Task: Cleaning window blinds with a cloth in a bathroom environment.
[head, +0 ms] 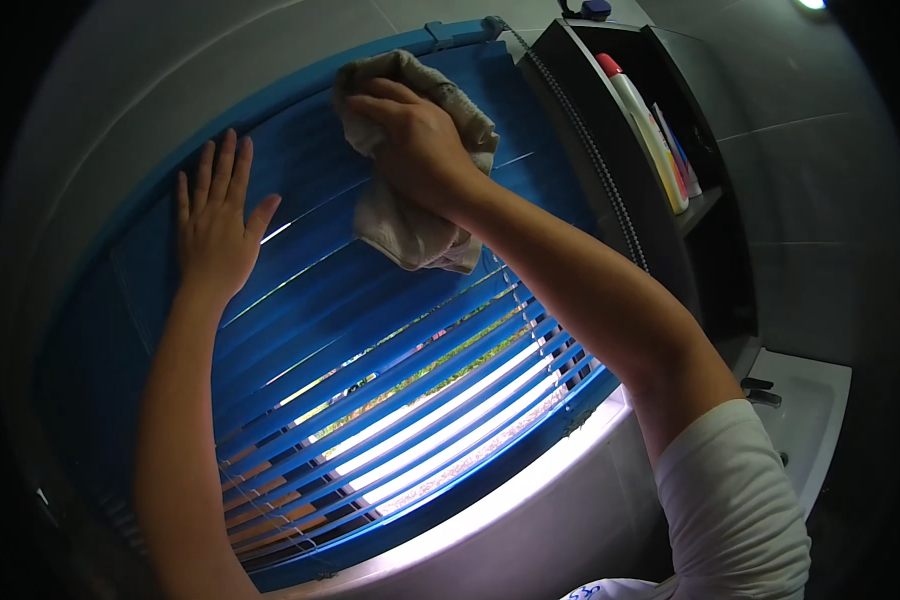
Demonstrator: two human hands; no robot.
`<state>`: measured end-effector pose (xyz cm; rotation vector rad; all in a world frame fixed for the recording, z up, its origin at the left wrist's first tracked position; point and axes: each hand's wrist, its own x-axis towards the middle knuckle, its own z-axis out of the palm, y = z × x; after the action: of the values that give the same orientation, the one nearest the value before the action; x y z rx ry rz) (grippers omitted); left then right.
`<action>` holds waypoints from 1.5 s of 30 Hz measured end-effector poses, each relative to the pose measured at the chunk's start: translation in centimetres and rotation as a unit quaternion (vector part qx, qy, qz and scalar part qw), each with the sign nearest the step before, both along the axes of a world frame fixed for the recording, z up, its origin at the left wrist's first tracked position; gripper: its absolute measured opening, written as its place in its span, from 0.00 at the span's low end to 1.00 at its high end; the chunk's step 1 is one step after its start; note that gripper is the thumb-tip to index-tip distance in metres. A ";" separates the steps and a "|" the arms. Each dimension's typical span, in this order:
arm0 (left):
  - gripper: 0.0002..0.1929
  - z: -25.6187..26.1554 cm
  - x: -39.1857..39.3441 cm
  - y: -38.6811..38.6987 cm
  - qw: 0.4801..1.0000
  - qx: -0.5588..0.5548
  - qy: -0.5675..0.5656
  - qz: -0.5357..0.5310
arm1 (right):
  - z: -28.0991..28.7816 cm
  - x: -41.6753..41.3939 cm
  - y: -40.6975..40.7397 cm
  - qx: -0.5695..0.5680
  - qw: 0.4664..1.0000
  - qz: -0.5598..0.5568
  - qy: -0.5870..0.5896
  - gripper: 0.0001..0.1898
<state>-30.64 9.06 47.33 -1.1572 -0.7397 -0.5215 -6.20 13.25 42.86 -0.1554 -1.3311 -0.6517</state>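
Note:
Blue horizontal slatted blinds [307, 300] cover a window in front of me. My right hand [416, 142] grips a crumpled grey-beige cloth [412, 232] and presses it against the upper slats, right of the middle. Part of the cloth is bunched above my fingers and the rest hangs below my wrist. My left hand [217, 225] lies flat on the upper left slats, its fingers spread and pointing up, with nothing in it. The upper slats are nearly closed, while the lower ones stand apart and let daylight through.
A beaded chain [585, 142] hangs at the blinds' right side. Beside it, a dark shelf unit [709, 112] holds a red-capped bottle [645, 135] and a tube [676, 154]. A white sink [814, 420] with a dark faucet [761, 392] is lower right. Below the blinds runs a pale window sill [495, 495].

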 end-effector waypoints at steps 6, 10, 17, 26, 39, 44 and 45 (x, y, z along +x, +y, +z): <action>0.36 0.6 -1.9 2.4 0.996 0.085 0.035 -0.016 | 1.9 4.6 2.8 0.023 0.979 -0.199 0.037 0.25; 0.38 0.0 -0.8 1.5 0.994 0.064 -0.047 0.079 | 2.0 7.1 3.3 -0.078 0.992 -0.070 0.064 0.22; 0.38 0.3 -0.4 1.2 0.996 0.053 -0.036 0.065 | 2.3 7.8 2.5 -0.158 0.980 0.018 0.119 0.20; 0.37 0.1 0.8 0.1 0.991 0.011 -0.067 0.116 | 1.3 5.7 0.5 -0.012 0.995 -0.012 0.103 0.21; 0.33 0.1 -15.5 -7.3 0.970 -0.022 -0.098 -0.220 | 1.8 4.7 -0.6 -0.029 0.997 -0.068 0.030 0.20; 0.31 -1.8 -32.2 -11.4 0.968 0.005 -0.236 -0.087 | 1.4 -8.0 -6.9 0.069 0.996 0.000 -0.053 0.21; 0.31 -2.2 -33.4 -11.7 0.964 -0.017 -0.262 -0.049 | 1.4 -10.8 -8.1 0.042 0.995 0.045 -0.080 0.23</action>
<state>-64.08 -2.69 45.16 -1.0990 -1.1511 -0.9204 -17.02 5.11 44.22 0.0245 -1.4530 -0.6535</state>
